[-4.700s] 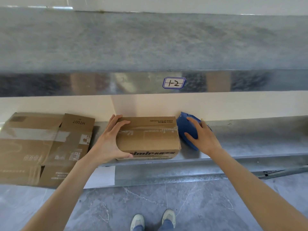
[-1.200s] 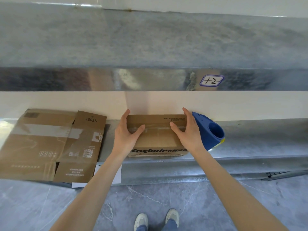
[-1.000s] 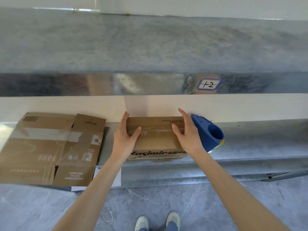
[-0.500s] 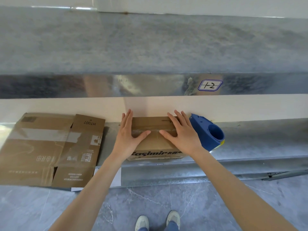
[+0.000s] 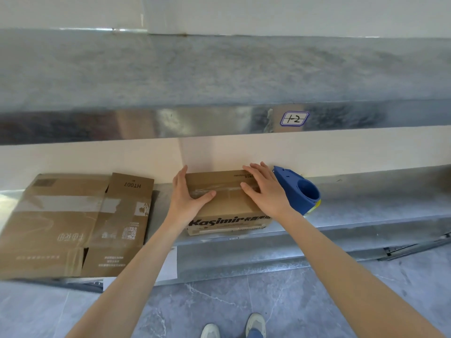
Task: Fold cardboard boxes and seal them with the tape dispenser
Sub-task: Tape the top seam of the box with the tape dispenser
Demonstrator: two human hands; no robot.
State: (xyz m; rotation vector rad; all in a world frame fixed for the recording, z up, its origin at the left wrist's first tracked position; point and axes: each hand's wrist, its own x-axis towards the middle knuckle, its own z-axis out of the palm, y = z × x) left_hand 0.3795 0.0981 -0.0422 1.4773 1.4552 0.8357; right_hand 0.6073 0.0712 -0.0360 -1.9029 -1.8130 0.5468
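- The box (image 5: 227,206) is sitting on the shelf (image 5: 366,203).
- The left hand (image 5: 185,198) and right hand (image 5: 266,193) are pressing flat on its taped top, fingers straight, gripping nothing.
- The tape dispenser (image 5: 300,193) is lying at the box's 3 o'clock, flattened cardboard (image 5: 73,220) at 9 o'clock.

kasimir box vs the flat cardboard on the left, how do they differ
The Kasimir box is folded into shape; the flat cardboard lies collapsed. The left hand and right hand rest on the Kasimir box's taped top; the flat cardboard is untouched. Both are brown, taped, on one metal shelf.
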